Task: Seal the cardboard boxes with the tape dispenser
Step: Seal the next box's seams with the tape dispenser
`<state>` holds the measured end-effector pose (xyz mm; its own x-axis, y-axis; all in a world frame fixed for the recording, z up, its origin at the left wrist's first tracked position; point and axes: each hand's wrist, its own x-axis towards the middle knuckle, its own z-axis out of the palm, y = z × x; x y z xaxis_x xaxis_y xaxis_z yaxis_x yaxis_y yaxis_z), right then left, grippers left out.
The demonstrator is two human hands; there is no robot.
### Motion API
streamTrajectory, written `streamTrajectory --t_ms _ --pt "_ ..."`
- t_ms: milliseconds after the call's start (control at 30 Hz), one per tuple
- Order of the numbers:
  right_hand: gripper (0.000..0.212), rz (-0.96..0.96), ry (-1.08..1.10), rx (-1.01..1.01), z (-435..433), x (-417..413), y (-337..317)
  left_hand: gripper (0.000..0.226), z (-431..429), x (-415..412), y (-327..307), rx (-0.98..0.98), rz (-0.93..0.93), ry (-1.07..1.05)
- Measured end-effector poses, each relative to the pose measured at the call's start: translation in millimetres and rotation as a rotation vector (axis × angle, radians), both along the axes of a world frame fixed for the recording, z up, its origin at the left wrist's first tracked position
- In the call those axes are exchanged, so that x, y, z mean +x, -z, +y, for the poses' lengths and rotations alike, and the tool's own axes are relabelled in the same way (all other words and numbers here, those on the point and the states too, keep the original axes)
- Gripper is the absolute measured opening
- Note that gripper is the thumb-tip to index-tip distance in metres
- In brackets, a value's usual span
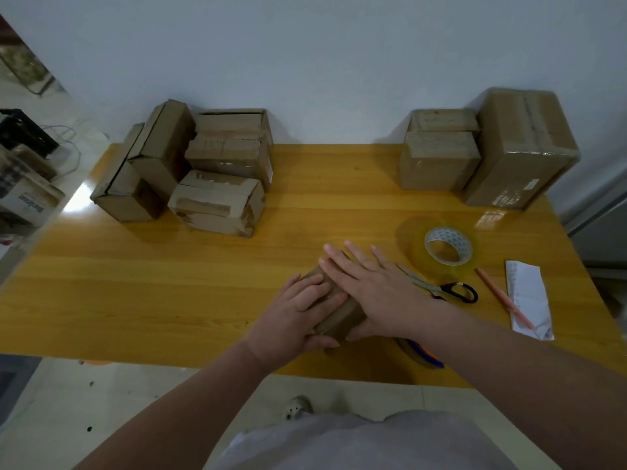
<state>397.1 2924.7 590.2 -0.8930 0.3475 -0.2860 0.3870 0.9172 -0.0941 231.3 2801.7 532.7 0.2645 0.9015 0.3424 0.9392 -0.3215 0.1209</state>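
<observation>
Yellow wooden table (pixel 169 283) holds, by its near edge, a tape dispenser (pixel 424 356) half hidden under the right forearm. Just beyond it, a small cardboard box (pixel 339 317) lies under the left hand (pixel 291 317) and right hand (pixel 369 283), whose straight fingers press flat on its top. Scissors (pixel 441 288) and a tape roll (pixel 446 247) lie at two o'clock of the box, and farther back stand the left stack of boxes (pixel 190 171) at ten o'clock and the right stack of boxes (pixel 485 147) at one.

Black-handled scissors (pixel 441 288) lie with blades together on the yellow wooden surface (pixel 169 283). Just right of them lies an orange pencil (pixel 492 286), its near end overlapping a white paper slip (pixel 531 290).
</observation>
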Motion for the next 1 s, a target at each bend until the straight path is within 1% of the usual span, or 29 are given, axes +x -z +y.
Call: streamTrajectory --t_ms 133,267,367,433,500,567,600,633,700,733,767,833,867,967,1000 --pt "0.127 -0.030 0.098 0.038 9 2 -2 0.067 0 0 -3 -0.024 -0.034 -0.011" --pt "0.121 -0.012 0.055 0.114 -1 1 4 0.065 -2 1 -2 -0.018 -0.056 -0.019" --pt "0.128 0.043 0.003 0.161 -11 1 12 0.060 -1 3 0 -0.021 -0.065 -0.028" --pt "0.124 0.062 -0.023 0.094 -8 1 11 0.056 -1 5 -3 -0.042 -0.087 -0.028" --pt "0.120 0.041 0.038 -0.043 -2 3 5 0.052 -2 5 -11 -0.076 -0.151 -0.039" --pt "0.123 0.058 0.160 -0.144 6 3 0 0.055 -4 3 -20 -0.137 -0.235 -0.111" --pt "0.125 0.080 0.228 -0.200 11 4 0 0.060 -4 1 -24 -0.180 -0.282 -0.168" --pt "0.126 0.092 0.278 -0.252 15 5 -1 0.071 -3 -1 -29 -0.242 -0.333 -0.234" --pt "0.126 0.090 0.321 -0.326 19 6 1 0.100 1 -8 -39 -0.429 -0.466 -0.362" --pt "0.125 0.087 0.331 -0.363 20 6 1 0.111 5 -12 -45 -0.528 -0.514 -0.410" --pt "0.124 0.082 0.342 -0.405 21 6 2 0.117 8 -16 -51 -0.612 -0.540 -0.445" --pt "0.123 0.076 0.355 -0.477 20 4 5 0.117 14 -27 -55 -0.717 -0.606 -0.473" --pt "0.124 0.073 0.360 -0.509 20 2 6 0.115 15 -32 -57 -0.759 -0.693 -0.469" --pt "0.125 0.082 0.387 -0.648 21 -1 4 0.116 14 -47 -60 -0.859 -1.096 -0.377" --pt "0.124 0.090 0.405 -0.692 21 -1 2 0.115 14 -50 -62 -0.883 -1.180 -0.344"
